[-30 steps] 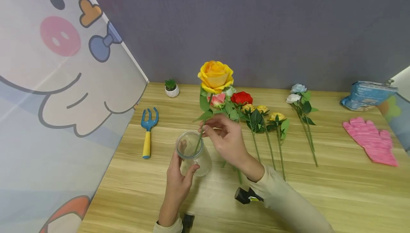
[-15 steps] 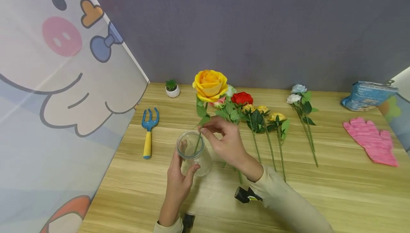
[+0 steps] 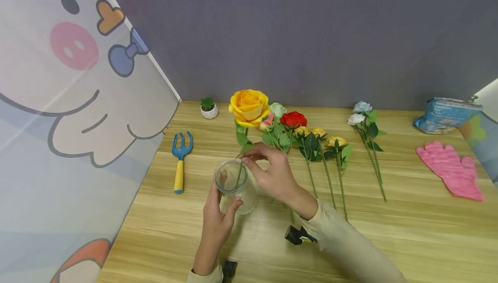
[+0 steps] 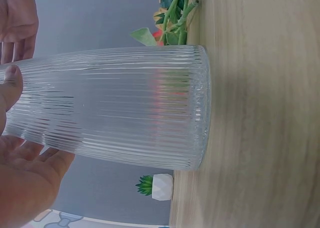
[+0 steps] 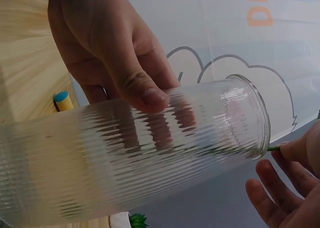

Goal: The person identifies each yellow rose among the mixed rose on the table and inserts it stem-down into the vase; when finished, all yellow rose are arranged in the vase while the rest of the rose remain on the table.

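My left hand grips a clear ribbed glass vase, thumb on the near side and fingers round the far side. In the left wrist view the base of the vase appears to be on or just above the wooden tabletop. A large yellow rose stands above the vase, its stem inside the mouth. My right hand pinches that stem just above the rim. The right wrist view shows the stem between thumb and fingers at the glass rim; the stem's lower end is blurred by the ribbed glass.
Behind the right hand lie a red rose, a pink flower, a pale green one and several small yellow roses. White and blue roses, a pink glove and a blue pouch lie right. Left are a hand fork and potted succulent.
The yellow rose has come down and a little to the left, its stem sinking further into the vase. My right hand has shifted slightly with it; the left hand and vase stay put.
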`<state>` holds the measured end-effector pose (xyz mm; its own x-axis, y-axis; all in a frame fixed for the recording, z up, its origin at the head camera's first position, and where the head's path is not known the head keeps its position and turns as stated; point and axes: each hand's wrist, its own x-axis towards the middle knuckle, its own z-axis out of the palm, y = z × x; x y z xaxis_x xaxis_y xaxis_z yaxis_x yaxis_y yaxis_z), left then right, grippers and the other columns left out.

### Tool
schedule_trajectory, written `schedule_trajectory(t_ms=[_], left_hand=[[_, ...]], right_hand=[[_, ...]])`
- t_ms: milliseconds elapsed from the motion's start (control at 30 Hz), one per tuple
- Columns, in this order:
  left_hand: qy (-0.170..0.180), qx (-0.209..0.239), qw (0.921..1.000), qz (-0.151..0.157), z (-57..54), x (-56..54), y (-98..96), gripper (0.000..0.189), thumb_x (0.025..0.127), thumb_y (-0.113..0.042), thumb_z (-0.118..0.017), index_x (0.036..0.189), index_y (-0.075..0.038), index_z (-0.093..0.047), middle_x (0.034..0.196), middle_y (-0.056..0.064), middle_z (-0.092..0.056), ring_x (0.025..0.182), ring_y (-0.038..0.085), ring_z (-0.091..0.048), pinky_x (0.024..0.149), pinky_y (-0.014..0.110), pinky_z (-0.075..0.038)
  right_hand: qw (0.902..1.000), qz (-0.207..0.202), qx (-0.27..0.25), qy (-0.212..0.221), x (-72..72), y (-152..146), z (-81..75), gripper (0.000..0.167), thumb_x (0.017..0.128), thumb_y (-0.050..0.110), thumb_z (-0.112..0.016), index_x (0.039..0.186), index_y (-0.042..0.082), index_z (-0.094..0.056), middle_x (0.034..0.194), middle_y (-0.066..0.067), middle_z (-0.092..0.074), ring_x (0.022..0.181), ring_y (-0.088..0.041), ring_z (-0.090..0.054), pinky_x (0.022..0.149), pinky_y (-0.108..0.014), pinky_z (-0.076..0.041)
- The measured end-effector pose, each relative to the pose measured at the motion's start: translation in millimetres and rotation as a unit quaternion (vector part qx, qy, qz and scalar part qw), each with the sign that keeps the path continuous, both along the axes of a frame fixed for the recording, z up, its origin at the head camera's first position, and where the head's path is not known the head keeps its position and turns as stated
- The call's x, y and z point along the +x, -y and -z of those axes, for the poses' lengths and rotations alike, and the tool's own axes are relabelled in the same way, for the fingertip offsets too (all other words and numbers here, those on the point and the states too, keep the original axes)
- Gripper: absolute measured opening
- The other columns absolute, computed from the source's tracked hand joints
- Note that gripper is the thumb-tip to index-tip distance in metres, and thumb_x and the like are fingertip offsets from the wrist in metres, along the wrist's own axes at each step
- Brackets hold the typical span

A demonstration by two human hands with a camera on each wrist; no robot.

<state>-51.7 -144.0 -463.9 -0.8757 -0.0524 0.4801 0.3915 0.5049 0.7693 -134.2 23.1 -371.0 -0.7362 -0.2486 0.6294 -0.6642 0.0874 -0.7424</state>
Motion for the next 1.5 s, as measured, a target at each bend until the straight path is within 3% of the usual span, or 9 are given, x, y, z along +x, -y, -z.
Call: schedule_trajectory(t_ms=[267,367,467,533,700,867,1100,1333,1500], left_hand=[[-0.007,-0.003,1.0,0.0,1.3,0.9,0.2,0.094,0.082,0.003,-0.082,0.16,0.003,-0.028,0.154,0.029,-0.046,0.137,0.045,-0.049,0.106,0.056,-0.045],[-0.017,0.002,0.9998,0.004,2.3,0.4,0.9,0.091,0.086,-0.006,-0.081,0.16,0.001,-0.029,0.153,0.028,-0.047,0.137,0.045,-0.049,0.112,0.041,-0.045],[-0.024,0.008,0.9997,0.007,3.1,0.5,1.5,0.089,0.089,-0.011,-0.08,0.161,0.0,-0.028,0.153,0.028,-0.048,0.136,0.046,-0.049,0.115,0.023,-0.038],[-0.025,0.009,0.9996,0.008,3.1,0.8,1.7,0.088,0.09,-0.014,-0.079,0.161,0.0,-0.028,0.152,0.029,-0.048,0.136,0.047,-0.048,0.115,0.018,-0.035],[-0.028,0.012,0.9995,0.013,2.7,1.4,2.3,0.086,0.093,-0.02,-0.076,0.161,0.001,-0.027,0.152,0.03,-0.047,0.136,0.048,-0.047,0.115,0.019,-0.034],[-0.021,0.013,0.9996,0.011,2.6,2.6,2.3,0.084,0.089,-0.009,-0.079,0.157,0.003,-0.032,0.15,0.028,-0.049,0.137,0.04,-0.049,0.116,0.02,-0.035],[0.004,0.009,0.9999,0.001,0.1,2.9,-0.8,0.094,0.081,0.008,-0.08,0.159,0.005,-0.027,0.153,0.03,-0.045,0.137,0.044,-0.048,0.11,0.05,-0.041],[0.007,0.005,1.0,0.005,-0.6,1.6,-2.6,0.093,0.083,0.007,-0.08,0.159,0.005,-0.027,0.152,0.031,-0.045,0.137,0.046,-0.048,0.108,0.055,-0.042],[0.0,0.0,1.0,0.002,-0.1,0.8,-1.0,0.092,0.083,0.005,-0.08,0.159,0.004,-0.028,0.153,0.031,-0.045,0.137,0.046,-0.048,0.111,0.05,-0.041]], right_hand=[[0.9997,-0.005,0.022,-0.014,-1.8,0.1,2.1,0.011,0.087,-0.011,-0.074,0.094,-0.002,-0.072,0.089,-0.013,-0.075,0.081,-0.026,-0.074,0.079,-0.037,-0.063],[0.9992,-0.001,0.031,-0.027,-1.7,1.1,2.1,0.012,0.087,-0.011,-0.074,0.094,-0.001,-0.073,0.088,-0.011,-0.076,0.079,-0.024,-0.074,0.077,-0.036,-0.063],[0.9985,0.005,0.037,-0.041,-2.3,1.6,1.7,0.014,0.085,-0.012,-0.075,0.094,-0.002,-0.074,0.087,-0.01,-0.076,0.078,-0.023,-0.073,0.074,-0.035,-0.062],[0.9977,0.01,0.043,-0.051,-3.1,1.9,1.9,0.015,0.084,-0.013,-0.076,0.093,-0.002,-0.074,0.086,-0.009,-0.076,0.077,-0.022,-0.072,0.072,-0.034,-0.062],[0.9966,0.016,0.056,-0.058,-5.1,2.3,3.1,0.013,0.085,-0.011,-0.076,0.094,-0.002,-0.074,0.086,-0.011,-0.076,0.077,-0.023,-0.071,0.072,-0.034,-0.061],[0.9947,0.022,0.083,-0.058,-4.9,0.7,5.3,0.014,0.087,-0.01,-0.073,0.101,-0.005,-0.074,0.094,-0.015,-0.077,0.082,-0.026,-0.073,0.075,-0.035,-0.062],[0.9913,0.038,0.126,-0.002,-0.9,-16.2,11.3,0.021,0.09,-0.012,-0.069,0.109,-0.005,-0.075,0.104,-0.016,-0.077,0.093,-0.027,-0.074,0.082,-0.04,-0.062],[0.9906,0.104,0.085,0.027,-1.2,-69.7,17.7,0.016,0.09,-0.014,-0.067,0.099,-0.004,-0.075,0.093,-0.014,-0.077,0.081,-0.018,-0.073,0.074,-0.02,-0.059],[0.983,0.157,0.012,0.094,4.0,-117.2,25.2,0.014,0.093,-0.018,-0.06,0.102,-0.013,-0.07,0.088,-0.003,-0.076,0.076,-0.006,-0.071,0.07,-0.014,-0.058]])
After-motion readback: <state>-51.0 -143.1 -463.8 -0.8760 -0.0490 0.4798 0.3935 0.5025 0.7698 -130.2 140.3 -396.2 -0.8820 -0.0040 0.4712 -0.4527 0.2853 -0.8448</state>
